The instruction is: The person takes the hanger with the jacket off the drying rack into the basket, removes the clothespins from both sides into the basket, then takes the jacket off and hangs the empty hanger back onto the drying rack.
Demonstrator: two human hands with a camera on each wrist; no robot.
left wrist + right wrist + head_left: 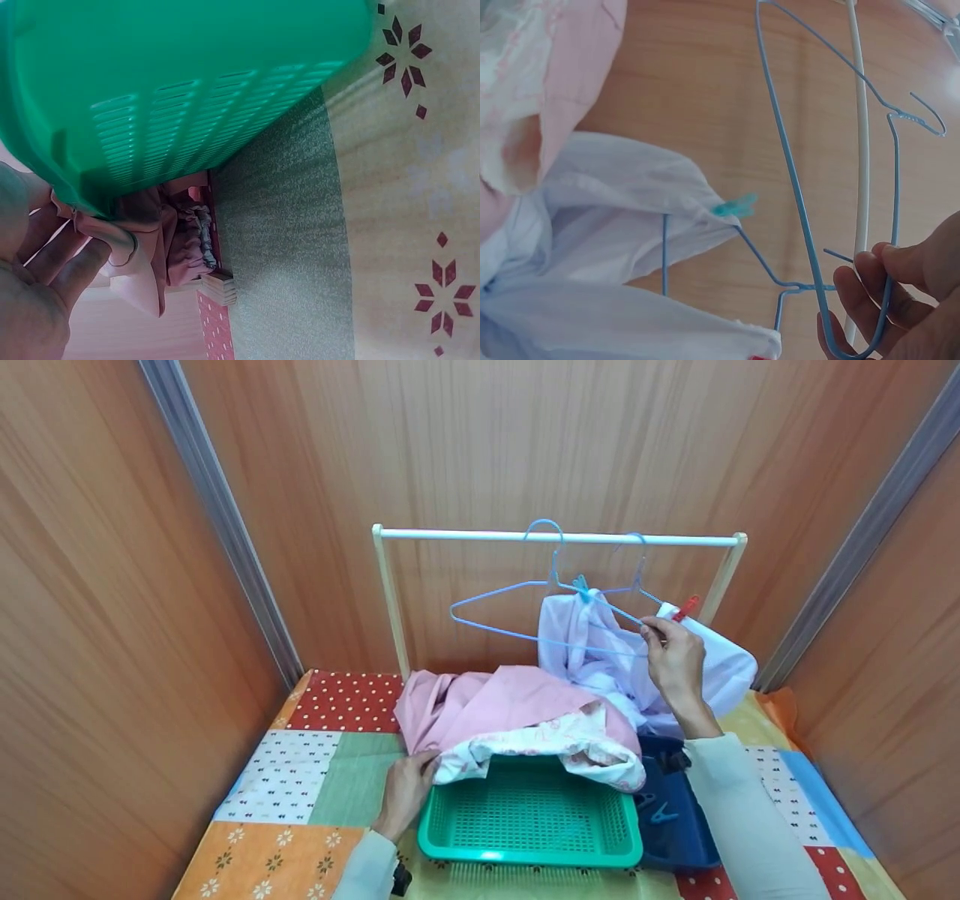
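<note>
My right hand (pixel 677 654) pinches one end of a light blue wire hanger (pixel 795 202), thumb and fingers on the wire. The hanger's hook overlaps the rack's bar in the head view. At the green basket's (pixel 529 851) back left corner, my left hand (pixel 409 793) grips the edge of a pink garment (pixel 495 697) with a white floral-print part (pixel 517 741). That garment drapes over the basket's far side. Behind the held hanger, a white garment (pixel 630 202) hangs on a second blue hanger (pixel 754 255), with a teal clothespin (pixel 736 205) and a red clothespin (pixel 686 608) on it.
A small rack with a white bar (pixel 465 535) and pale wooden posts (pixel 390 600) stands near the wood-grain back wall. Right of the basket sits a dark blue tray (pixel 686 847) holding a blue clothespin (pixel 663 813). A patchwork cloth (pixel 262 840) covers the surface.
</note>
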